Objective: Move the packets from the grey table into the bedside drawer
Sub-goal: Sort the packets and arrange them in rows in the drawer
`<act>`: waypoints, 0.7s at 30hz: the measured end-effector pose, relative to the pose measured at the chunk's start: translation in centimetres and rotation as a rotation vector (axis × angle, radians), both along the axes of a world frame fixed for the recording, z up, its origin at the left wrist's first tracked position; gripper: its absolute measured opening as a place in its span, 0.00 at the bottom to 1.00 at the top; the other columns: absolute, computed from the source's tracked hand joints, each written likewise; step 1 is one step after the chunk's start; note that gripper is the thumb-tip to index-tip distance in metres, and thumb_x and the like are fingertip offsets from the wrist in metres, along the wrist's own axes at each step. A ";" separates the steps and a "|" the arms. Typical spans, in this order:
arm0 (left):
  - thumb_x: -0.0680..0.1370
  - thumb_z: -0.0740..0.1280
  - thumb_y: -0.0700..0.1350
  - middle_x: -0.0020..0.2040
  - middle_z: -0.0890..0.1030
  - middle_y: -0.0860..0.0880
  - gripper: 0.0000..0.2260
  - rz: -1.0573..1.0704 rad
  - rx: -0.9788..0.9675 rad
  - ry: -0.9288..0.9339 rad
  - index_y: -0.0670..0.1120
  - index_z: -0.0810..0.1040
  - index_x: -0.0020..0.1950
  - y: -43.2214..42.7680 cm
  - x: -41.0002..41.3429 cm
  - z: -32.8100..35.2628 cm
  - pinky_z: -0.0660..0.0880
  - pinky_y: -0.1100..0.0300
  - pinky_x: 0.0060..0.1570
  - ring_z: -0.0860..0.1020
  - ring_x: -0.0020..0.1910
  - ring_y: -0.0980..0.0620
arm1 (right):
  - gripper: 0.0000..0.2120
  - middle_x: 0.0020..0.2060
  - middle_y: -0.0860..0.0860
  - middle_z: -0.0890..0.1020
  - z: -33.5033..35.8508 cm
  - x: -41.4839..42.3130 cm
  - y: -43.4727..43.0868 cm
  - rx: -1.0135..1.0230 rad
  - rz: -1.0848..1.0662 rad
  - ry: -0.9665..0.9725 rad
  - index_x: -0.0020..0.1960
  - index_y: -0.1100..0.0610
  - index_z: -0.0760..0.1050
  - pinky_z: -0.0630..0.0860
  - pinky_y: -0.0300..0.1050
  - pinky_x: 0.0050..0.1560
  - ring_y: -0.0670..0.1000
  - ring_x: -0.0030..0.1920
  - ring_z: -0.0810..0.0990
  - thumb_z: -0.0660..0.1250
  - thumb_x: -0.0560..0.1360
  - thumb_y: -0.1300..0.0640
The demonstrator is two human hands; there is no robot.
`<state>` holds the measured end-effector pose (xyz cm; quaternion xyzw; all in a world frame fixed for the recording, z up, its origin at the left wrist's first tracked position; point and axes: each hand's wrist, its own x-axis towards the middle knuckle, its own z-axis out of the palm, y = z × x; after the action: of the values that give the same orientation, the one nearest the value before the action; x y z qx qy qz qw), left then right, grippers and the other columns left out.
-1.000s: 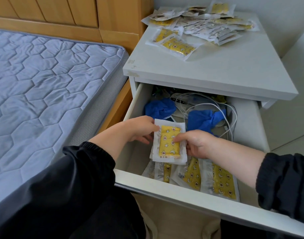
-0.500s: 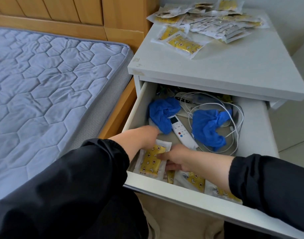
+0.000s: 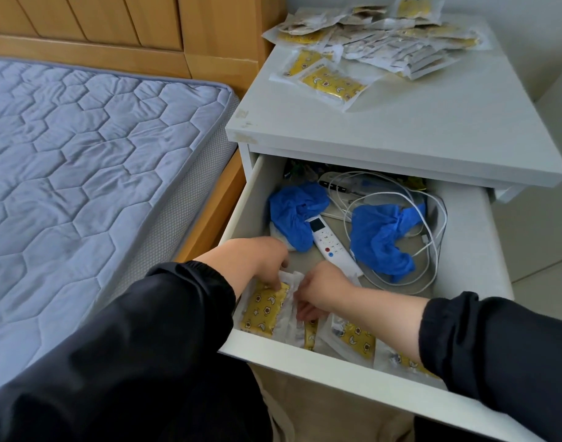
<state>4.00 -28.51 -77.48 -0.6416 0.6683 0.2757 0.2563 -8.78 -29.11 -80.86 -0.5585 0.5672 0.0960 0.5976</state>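
Note:
A yellow packet with clear edges [image 3: 265, 311] lies in the front left corner of the open bedside drawer [image 3: 337, 368]. My left hand [image 3: 257, 256] holds its top edge with curled fingers. My right hand [image 3: 324, 288] pinches its right edge. Several more yellow packets [image 3: 356, 339] lie along the drawer front, partly under my right forearm. A heap of several packets [image 3: 369, 36] sits at the back of the grey table top [image 3: 400, 129].
Further back in the drawer lie a white remote [image 3: 330, 247], two crumpled blue gloves [image 3: 295, 212] [image 3: 378, 237] and white cables [image 3: 432, 218]. A blue quilted mattress [image 3: 82, 161] on a wooden bed frame borders the table on the left.
Both hands have carried the packet from mid-drawer down into the front left corner, where it now lies flat. The remote has come into view.

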 end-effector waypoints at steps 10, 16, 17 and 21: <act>0.77 0.69 0.49 0.60 0.79 0.45 0.20 -0.039 0.022 -0.028 0.44 0.75 0.66 0.1 -0.1 -0.8 0.73 0.57 0.53 0.77 0.57 0.46 | 0.08 0.41 0.63 0.81 1.2 -1.5 -0.2 0.176 -0.067 -0.037 0.54 0.71 0.74 0.82 0.46 0.43 0.55 0.37 0.82 0.63 0.75 0.72; 0.76 0.70 0.49 0.59 0.79 0.46 0.19 -0.055 0.003 -0.017 0.44 0.76 0.66 0.2 0.1 -1.2 0.74 0.56 0.54 0.77 0.56 0.46 | 0.11 0.43 0.63 0.81 1.9 -1.6 0.5 0.231 0.014 -0.047 0.59 0.72 0.73 0.80 0.48 0.51 0.59 0.46 0.81 0.61 0.76 0.72; 0.76 0.70 0.49 0.59 0.79 0.46 0.19 -0.054 -0.004 -0.014 0.45 0.76 0.66 0.2 0.1 -1.1 0.74 0.56 0.55 0.77 0.56 0.46 | 0.12 0.47 0.65 0.82 2.3 -1.7 0.1 0.215 0.017 -0.047 0.59 0.72 0.73 0.81 0.47 0.49 0.60 0.48 0.82 0.62 0.76 0.71; 0.78 0.67 0.51 0.63 0.76 0.47 0.21 -0.056 -0.086 0.016 0.47 0.72 0.69 0.1 -0.2 0.0 0.72 0.57 0.56 0.75 0.60 0.48 | 0.11 0.50 0.64 0.82 3.9 -3.0 -2.3 0.015 0.049 -0.055 0.58 0.70 0.75 0.81 0.45 0.42 0.59 0.45 0.84 0.62 0.77 0.67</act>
<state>3.77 -28.46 -77.51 -0.6307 0.6993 0.2447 0.2309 -11.81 -31.36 -76.95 -0.5704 0.5358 0.0993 0.6146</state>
